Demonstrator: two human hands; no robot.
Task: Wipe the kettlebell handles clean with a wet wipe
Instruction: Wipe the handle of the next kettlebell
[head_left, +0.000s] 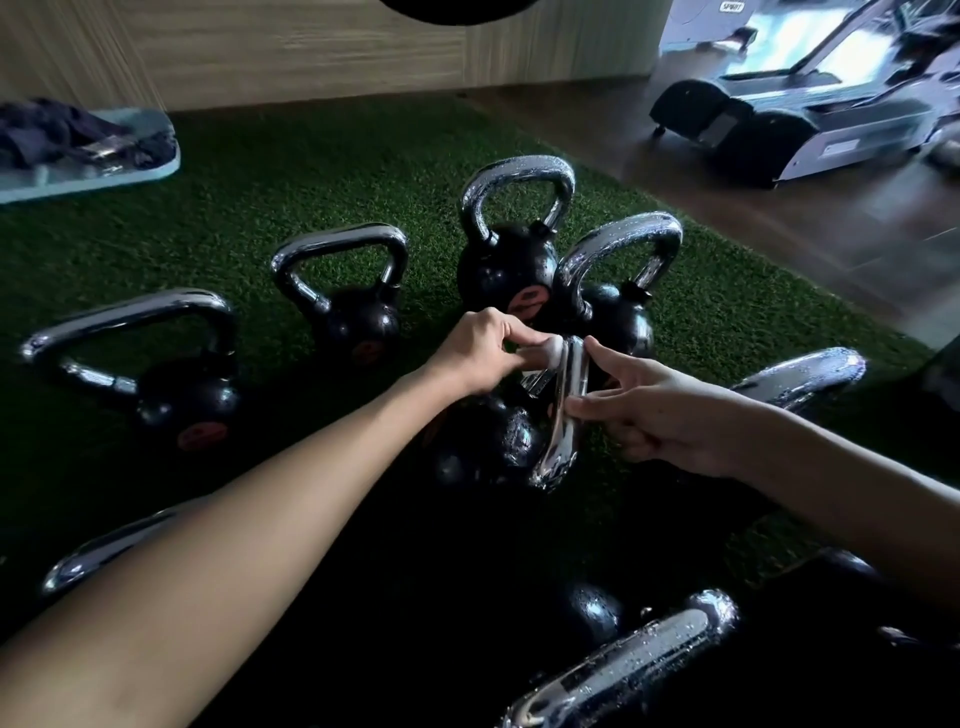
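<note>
Kettlebells stand grouped on green turf (260, 171), each a glossy black ball under a thick chrome loop, several with a red oval label. At top left lies a pale mat (88, 174) with dark cloth on it. The far-left bell (187, 400) has a squared loop with a smooth sheen; the small bell (358, 322) stands further back, just to its right.

The left hand (478, 353) reaches in from the lower left with curled fingers, pinching a pale wipe (553, 345) against the top of the handle (566, 410). That handle belongs to the centre bell (483, 441), in the middle of the group, its loop seen nearly edge-on and mirror-bright. The right hand (660, 415) touches the handle with thumb tip and forefinger tip, not wrapped round it. The hands are apart, with the handle between them.

Behind stand two back bells (506, 265), their rounded loops beaded with droplets. The right loop (800, 379) and the near loop (623, 670) are beaded too. A treadmill (805, 119) sits on the wooden floor at top right.
</note>
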